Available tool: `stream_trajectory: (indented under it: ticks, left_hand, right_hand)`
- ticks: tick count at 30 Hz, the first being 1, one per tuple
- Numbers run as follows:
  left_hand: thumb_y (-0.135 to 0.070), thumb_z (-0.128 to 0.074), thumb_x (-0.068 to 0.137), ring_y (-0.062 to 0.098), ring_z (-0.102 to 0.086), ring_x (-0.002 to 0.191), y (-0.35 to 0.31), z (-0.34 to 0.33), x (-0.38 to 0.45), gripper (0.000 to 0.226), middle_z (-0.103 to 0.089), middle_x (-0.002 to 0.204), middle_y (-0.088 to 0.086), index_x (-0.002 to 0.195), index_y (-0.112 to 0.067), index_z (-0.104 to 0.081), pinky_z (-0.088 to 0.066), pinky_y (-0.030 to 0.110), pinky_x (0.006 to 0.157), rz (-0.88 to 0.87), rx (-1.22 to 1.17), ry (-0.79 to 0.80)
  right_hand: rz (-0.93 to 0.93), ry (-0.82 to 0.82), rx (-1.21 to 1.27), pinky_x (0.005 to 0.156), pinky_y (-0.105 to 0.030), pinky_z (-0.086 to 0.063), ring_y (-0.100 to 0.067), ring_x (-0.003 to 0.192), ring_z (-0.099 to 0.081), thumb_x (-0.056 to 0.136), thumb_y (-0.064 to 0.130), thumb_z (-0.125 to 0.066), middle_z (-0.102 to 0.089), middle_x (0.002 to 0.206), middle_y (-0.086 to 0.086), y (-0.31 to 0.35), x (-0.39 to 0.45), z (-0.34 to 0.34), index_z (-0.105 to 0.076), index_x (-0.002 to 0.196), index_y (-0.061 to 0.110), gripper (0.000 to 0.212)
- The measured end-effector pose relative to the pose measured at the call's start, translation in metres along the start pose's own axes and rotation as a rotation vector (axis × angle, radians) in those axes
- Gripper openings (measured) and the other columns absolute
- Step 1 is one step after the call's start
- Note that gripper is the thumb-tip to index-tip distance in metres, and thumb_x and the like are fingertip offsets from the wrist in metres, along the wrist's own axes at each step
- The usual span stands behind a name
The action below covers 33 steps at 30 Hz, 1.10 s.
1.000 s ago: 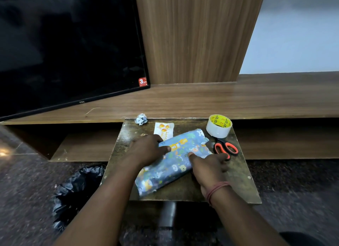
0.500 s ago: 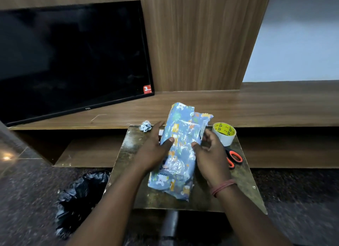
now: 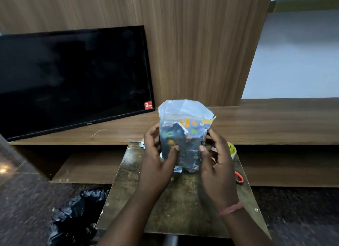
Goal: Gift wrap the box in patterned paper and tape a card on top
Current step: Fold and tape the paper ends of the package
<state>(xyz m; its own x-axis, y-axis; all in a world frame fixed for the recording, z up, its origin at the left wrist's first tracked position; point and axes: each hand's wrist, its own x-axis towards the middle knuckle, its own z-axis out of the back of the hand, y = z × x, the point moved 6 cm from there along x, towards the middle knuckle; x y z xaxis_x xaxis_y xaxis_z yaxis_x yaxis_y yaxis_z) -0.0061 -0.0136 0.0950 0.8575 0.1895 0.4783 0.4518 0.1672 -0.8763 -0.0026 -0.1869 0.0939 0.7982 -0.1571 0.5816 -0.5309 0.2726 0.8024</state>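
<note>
The box wrapped in blue cartoon-patterned paper [image 3: 185,135] stands on end above the small worn table [image 3: 176,205], its open paper end pointing up and showing the white inside. My left hand [image 3: 157,163] grips its left side, thumb on the front. My right hand [image 3: 216,165] grips the right side, thumb on the front too. The card is hidden behind the box and hands. A tape roll [image 3: 231,150] and orange-handled scissors [image 3: 239,177] peek out past my right hand.
A black TV [image 3: 73,80] leans on the long wooden shelf [image 3: 275,121] behind the table. A small crumpled paper scrap [image 3: 142,144] lies at the table's far left corner. A black bin bag [image 3: 77,214] sits on the floor at the left.
The wrapped box went from lying flat on the table to being lifted and turned upright between both hands. The camera view tilted upward.
</note>
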Motion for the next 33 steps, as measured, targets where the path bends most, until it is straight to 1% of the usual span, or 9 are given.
stream_trajectory:
  ticks: [3, 6, 10, 12, 16, 23, 28, 31, 33]
  left_hand:
    - [-0.007, -0.063, 0.098, 0.015, -0.063, 0.124, -0.007, 0.001, -0.001, 0.048, -0.064, 0.133, -0.008, 0.137, -0.029, -0.043, -0.053, 0.027, 0.099, -0.06, 0.007, -0.059]
    - [0.002, -0.061, 0.098, 0.018, -0.062, 0.127, -0.006, 0.004, -0.003, 0.052, -0.062, 0.136, -0.006, 0.138, -0.029, -0.046, -0.054, 0.035, 0.101, -0.121, 0.065, -0.084]
    - [0.009, -0.062, 0.096, 0.019, -0.064, 0.125, 0.01, 0.008, -0.005, 0.069, -0.066, 0.132, -0.007, 0.135, -0.045, -0.046, -0.057, 0.052, 0.097, -0.089, 0.09, -0.108]
    - [0.009, -0.062, 0.096, 0.02, -0.067, 0.12, 0.015, 0.007, -0.003, 0.062, -0.067, 0.128, -0.004, 0.136, -0.036, -0.049, -0.057, 0.054, 0.094, -0.087, 0.104, -0.092]
    - [-0.002, -0.063, 0.097, 0.019, -0.066, 0.121, 0.018, -0.001, -0.001, 0.046, -0.064, 0.133, -0.003, 0.138, -0.019, -0.052, -0.057, 0.051, 0.097, -0.131, 0.129, -0.008]
    - [-0.02, -0.061, 0.102, 0.016, -0.054, 0.138, 0.019, 0.002, -0.002, 0.043, -0.06, 0.146, -0.005, 0.144, -0.023, -0.058, -0.051, 0.047, 0.105, -0.151, 0.266, -0.025]
    - [-0.033, -0.056, 0.101, 0.005, -0.046, 0.143, 0.007, 0.002, 0.0, 0.036, -0.051, 0.153, -0.009, 0.137, -0.038, -0.057, -0.039, 0.015, 0.109, -0.165, 0.254, -0.044]
    - [-0.03, -0.055, 0.103, 0.008, -0.042, 0.146, 0.007, 0.001, 0.001, 0.033, -0.051, 0.155, -0.005, 0.135, -0.03, -0.06, -0.037, 0.018, 0.112, -0.157, 0.218, -0.016]
    - [-0.021, -0.057, 0.103, 0.009, -0.041, 0.147, 0.007, 0.0, 0.001, 0.032, -0.051, 0.155, -0.001, 0.134, -0.019, -0.062, -0.038, 0.021, 0.113, -0.135, 0.158, -0.002]
  right_hand:
    - [0.022, 0.002, 0.006, 0.104, -0.038, -0.047, -0.016, 0.129, -0.054, 0.1, 0.003, -0.056, -0.056, 0.137, 0.007, -0.001, 0.0, 0.002, -0.054, 0.139, 0.017, 0.041]
    - [0.015, 0.013, 0.034, 0.102, -0.044, -0.05, -0.018, 0.129, -0.055, 0.1, 0.007, -0.054, -0.057, 0.137, 0.007, -0.003, 0.0, 0.005, -0.054, 0.137, 0.02, 0.038]
    - [0.043, 0.026, 0.064, 0.101, -0.022, -0.047, -0.013, 0.126, -0.057, 0.096, 0.0, -0.059, -0.061, 0.132, 0.002, 0.004, 0.002, 0.011, -0.056, 0.129, 0.031, 0.046]
    - [0.008, 0.037, 0.09, 0.095, -0.014, -0.047, -0.008, 0.121, -0.06, 0.096, -0.006, -0.059, -0.063, 0.129, 0.002, 0.001, 0.002, 0.011, -0.055, 0.127, 0.033, 0.05]
    - [-0.016, 0.024, 0.017, 0.096, -0.014, -0.045, -0.005, 0.122, -0.058, 0.099, -0.001, -0.056, -0.061, 0.13, 0.008, -0.013, 0.002, 0.007, -0.056, 0.13, 0.024, 0.039]
    - [0.02, 0.033, -0.05, 0.103, -0.018, -0.041, -0.011, 0.127, -0.053, 0.1, 0.012, -0.052, -0.058, 0.132, -0.001, -0.018, 0.001, 0.002, -0.062, 0.128, 0.012, 0.03]
    - [0.022, 0.052, -0.07, 0.106, -0.018, -0.039, -0.015, 0.131, -0.05, 0.098, 0.012, -0.053, -0.054, 0.135, -0.006, -0.02, 0.0, 0.003, -0.065, 0.126, 0.01, 0.031]
    - [0.044, 0.075, -0.021, 0.103, -0.014, -0.039, -0.011, 0.13, -0.05, 0.095, 0.009, -0.058, -0.052, 0.134, -0.009, -0.015, 0.003, 0.006, -0.067, 0.12, 0.011, 0.027]
    - [0.012, 0.084, 0.08, 0.101, -0.021, -0.046, -0.013, 0.132, -0.051, 0.094, 0.012, -0.06, -0.051, 0.137, -0.008, -0.011, 0.004, 0.007, -0.068, 0.118, 0.019, 0.027]
